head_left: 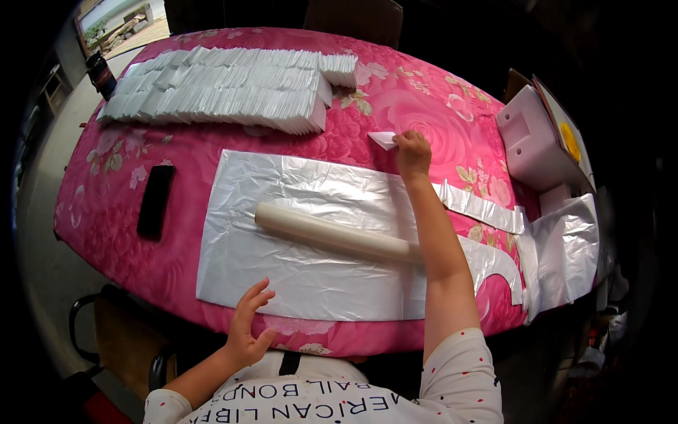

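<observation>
A stack of flat white plastic carrier bags (240,283) lies across the middle of the table, its handle strips reaching to the right. On top of it rests a long off-white roller (332,232), partly hidden at its right end by my right forearm. My right hand (414,154) is stretched out past the far edge of the bags, its fingers closed on the corner of a small white folded piece (382,140), low over the cloth. At the near edge of the bags, my left hand (248,324) hovers with fingers apart and holds nothing.
Rows of white folded packets (212,92) fill the far left of the pink flowered tablecloth (191,148). A black oblong object (155,201) lies at the left. At the right stand a white foam box (533,138) and draped white plastic (565,244). A chair (127,339) is at lower left.
</observation>
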Tool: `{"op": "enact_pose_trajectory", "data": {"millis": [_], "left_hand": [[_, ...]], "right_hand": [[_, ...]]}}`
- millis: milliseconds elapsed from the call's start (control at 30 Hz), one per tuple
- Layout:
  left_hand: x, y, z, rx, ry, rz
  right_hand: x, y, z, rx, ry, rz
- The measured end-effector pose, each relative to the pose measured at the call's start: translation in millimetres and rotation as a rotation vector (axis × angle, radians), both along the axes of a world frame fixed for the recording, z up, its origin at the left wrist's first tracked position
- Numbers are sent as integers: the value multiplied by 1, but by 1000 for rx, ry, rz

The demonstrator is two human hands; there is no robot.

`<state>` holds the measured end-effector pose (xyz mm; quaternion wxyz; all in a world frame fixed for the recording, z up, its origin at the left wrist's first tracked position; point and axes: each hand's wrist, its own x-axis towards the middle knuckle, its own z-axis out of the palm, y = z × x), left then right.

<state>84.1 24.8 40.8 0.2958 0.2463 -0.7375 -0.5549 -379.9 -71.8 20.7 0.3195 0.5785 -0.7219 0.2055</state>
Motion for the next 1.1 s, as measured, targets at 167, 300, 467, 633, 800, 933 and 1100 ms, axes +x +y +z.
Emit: {"op": "enact_pose_trajectory", "data": {"millis": [167,300,467,633,800,933,1100], "left_hand": [[7,-2,-2,-96,-72,44],[-5,-4,5,-205,-132,-72],[-45,-1,9,-309,-216,-311],[-107,16,0,-449,-246,-374],[-154,33,-11,-682,-288,-433],[-181,41,-9,-740,-254,-525],[-204,53,-7,-769,-235,-572]], "right_hand": [[33,29,3,202,-291,119],[69,87,39,517,-785,311],[106,190,45,642,-699,267],[163,247,42,608,-877,178],[134,281,22,510,-756,311],[53,317,4,453,-632,0],[-60,404,-15,282,-534,-528]]}}
